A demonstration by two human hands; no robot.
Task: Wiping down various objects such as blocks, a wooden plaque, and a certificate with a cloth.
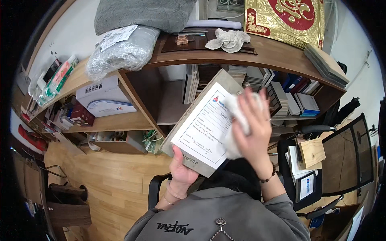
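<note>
1. Your right hand (254,130), fingers slightly apart, covers a white cloth (234,146) against the grey panel (194,163); I cannot tell whether it grips.
2. Your left hand (182,172) clamps the panel's lower edge.
3. The panel slants before your chest, near the brown shelf (189,58).

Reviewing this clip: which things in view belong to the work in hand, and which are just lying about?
In use:
- grey slab with a printed white sheet on its face, held by the left hand
- white cloth, under the right hand

Lying about:
- plastic-wrapped parcel
- crumpled cloth on the shelf top
- gold-and-red panel
- wooden block on the chair
</note>
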